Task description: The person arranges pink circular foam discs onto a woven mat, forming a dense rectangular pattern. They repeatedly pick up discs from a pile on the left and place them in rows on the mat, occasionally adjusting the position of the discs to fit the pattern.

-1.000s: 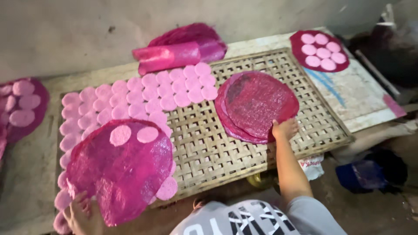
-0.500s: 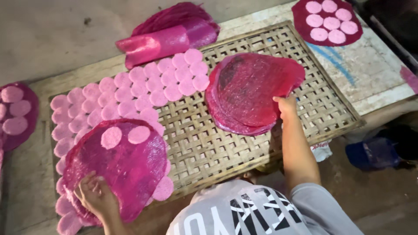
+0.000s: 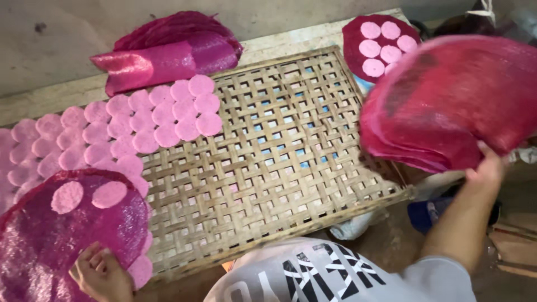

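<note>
View from above of a woven bamboo tray (image 3: 268, 184) resting on a pale worktop (image 3: 291, 42). We see the right hand (image 3: 488, 170) at the right edge, its grip closed on the lower rim of a stack of dark pink round sheets (image 3: 453, 100); the stack is lifted clear of the tray, tilted, and blurred, and it hangs over the tray's right end. We see the left hand (image 3: 100, 274) at the lower left, fingers curled and pressed flat on the near edge of a large glossy pink sheet (image 3: 67, 235); whether it pinches the sheet or only rests on it we cannot tell. That sheet lies over the left end of the tray, and two pale pink small discs (image 3: 86, 196) sit side by side on its upper part. Rows of the same small discs (image 3: 140, 123) cover the upper left part of the tray, touching and overlapping one another. Behind the tray, on the worktop, lies a rolled pink sheet (image 3: 151, 64) in front of a pile of folded dark sheets (image 3: 179, 28). At the upper right, another dark round sheet (image 3: 352, 42) carries five pale discs. The middle of the tray is bare weave
</note>
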